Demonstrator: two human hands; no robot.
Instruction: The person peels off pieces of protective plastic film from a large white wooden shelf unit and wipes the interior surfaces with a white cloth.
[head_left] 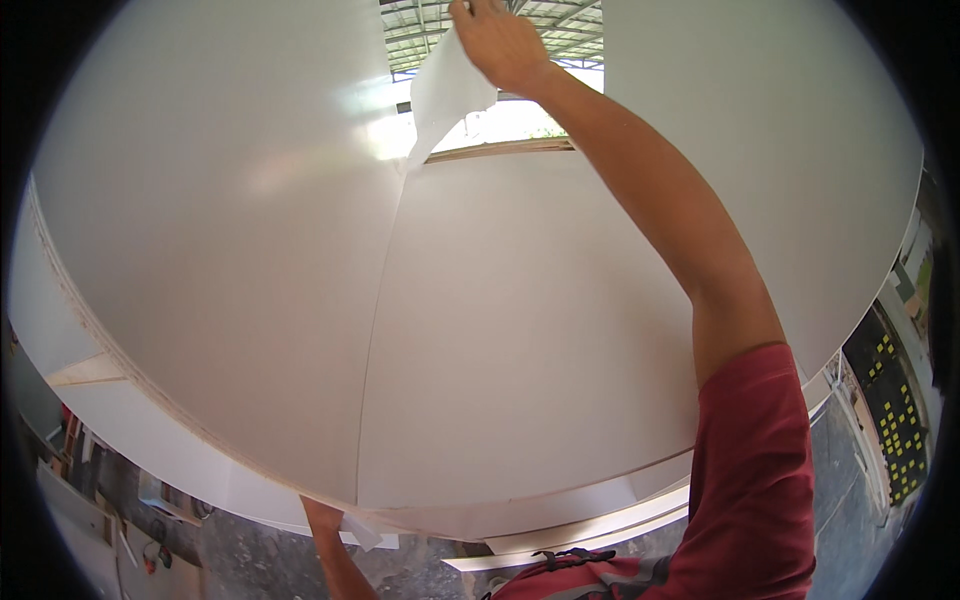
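Observation:
My right arm reaches up and away, and my right hand (500, 45) is at the top of the view. Its fingers are closed on a thin white sheet (450, 90), which hangs curled beside the opening. A large white panel (530, 330) lies before me, and a narrow seam separates it from another white panel (230, 260) on the left. Low down, my left hand (322, 514) is at the near edge of the panels. Its fingers are hidden behind that edge. A small translucent white strip (362, 532) hangs right beside it.
Another tall white panel (770, 120) rises on the right. Through the opening at the top, a metal-framed roof (570, 25) shows. White boards (600, 525) lie below the near edge. A dark panel with yellow squares (895, 420) stands far right. Assorted items (165, 500) occupy the floor at lower left.

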